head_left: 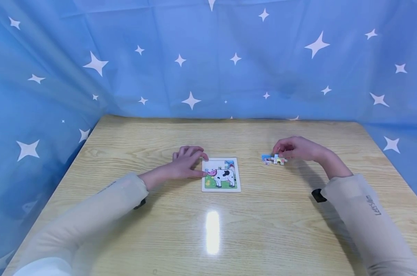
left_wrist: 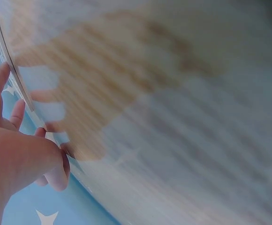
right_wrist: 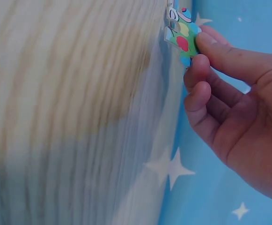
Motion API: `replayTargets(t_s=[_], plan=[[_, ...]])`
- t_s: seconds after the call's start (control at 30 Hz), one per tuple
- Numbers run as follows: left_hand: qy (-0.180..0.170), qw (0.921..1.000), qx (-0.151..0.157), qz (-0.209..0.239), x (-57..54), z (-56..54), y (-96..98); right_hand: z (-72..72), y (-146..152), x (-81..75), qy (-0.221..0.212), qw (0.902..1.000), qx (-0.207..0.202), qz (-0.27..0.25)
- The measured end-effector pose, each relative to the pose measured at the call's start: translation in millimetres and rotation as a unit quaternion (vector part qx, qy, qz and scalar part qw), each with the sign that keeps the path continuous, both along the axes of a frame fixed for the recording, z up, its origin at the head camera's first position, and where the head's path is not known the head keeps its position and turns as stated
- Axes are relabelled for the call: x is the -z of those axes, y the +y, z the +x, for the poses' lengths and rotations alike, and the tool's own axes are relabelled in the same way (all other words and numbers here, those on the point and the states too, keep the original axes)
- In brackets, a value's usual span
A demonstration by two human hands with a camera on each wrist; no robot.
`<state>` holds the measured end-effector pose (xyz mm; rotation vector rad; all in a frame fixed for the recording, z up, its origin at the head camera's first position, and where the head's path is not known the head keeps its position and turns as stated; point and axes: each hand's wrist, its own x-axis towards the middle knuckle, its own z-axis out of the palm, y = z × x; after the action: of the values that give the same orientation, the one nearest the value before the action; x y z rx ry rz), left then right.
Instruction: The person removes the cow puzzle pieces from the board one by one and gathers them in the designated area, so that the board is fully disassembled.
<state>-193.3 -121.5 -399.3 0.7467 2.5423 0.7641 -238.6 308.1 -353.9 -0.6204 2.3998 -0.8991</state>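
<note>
A square cow puzzle in a pale frame lies mid-table, showing a black-and-white cow on green. Its upper left part is bare white. My left hand spreads its fingers along the frame's left side, thumb and forefinger at the edge. In the left wrist view, the fingertips of that hand meet the thin frame edge-on. To the right, my right hand is over a small cluster of puzzle pieces. Its thumb and fingers pinch a colourful puzzle piece with green, red and yellow print.
The wood-grain table reaches back to a blue curtain with white stars, which also hangs along the left side. A bright light reflection shows on the tabletop in front of the puzzle.
</note>
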Motion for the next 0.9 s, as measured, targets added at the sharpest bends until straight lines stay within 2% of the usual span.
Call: replayTargets(t_s=[0.17,0.43,0.73,0.77,0.9], plan=[[0.001,1.0000,0.004,0.002,-0.7,-0.6,0.6,-0.7,5.6,3.0,-0.013,0.9998,0.011,-0.007],[0.002,1.0000,0.003,0.002,-0.6,1.2,-0.1,-2.8,5.7,5.3,-0.020,0.9997,0.006,-0.012],[0.003,1.0000,0.005,0.002,0.0,0.0,0.7,-6.3,7.1,10.7,-0.016,0.9998,0.012,0.002],[0.008,0.9999,0.005,0.004,3.3,-1.3,0.1,-6.2,7.1,10.9,-0.013,0.9998,0.013,0.003],[0.008,0.9999,0.007,0.011,2.6,-0.6,-0.9,-6.1,5.6,11.2,0.004,0.9997,0.018,0.018]])
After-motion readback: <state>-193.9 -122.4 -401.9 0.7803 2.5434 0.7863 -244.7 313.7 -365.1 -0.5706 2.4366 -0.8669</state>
